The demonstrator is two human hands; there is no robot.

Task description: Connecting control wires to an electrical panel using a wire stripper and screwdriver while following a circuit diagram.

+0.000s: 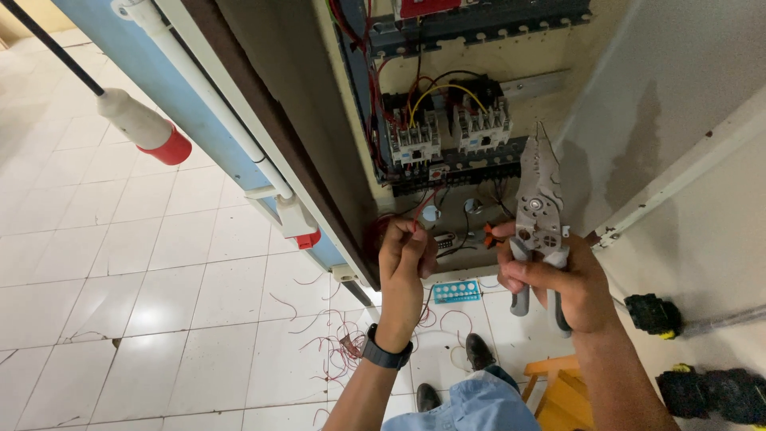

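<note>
left hand (404, 257) pinching a red wire (420, 209), right hand (558, 283) gripping grey wire strippers (540, 203), open electrical cabinet (479, 104)

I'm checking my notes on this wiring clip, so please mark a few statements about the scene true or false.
1. The right hand holds a wire stripper with its tip pointing up. True.
2. The left hand pinches a blue wire. False: the wire is red.
3. A black watch sits on the left wrist. True.
4. The floor is bare of scraps. False: red wire offcuts lie on the white tiles.
5. Two contactors sit side by side in the cabinet. True.
</note>
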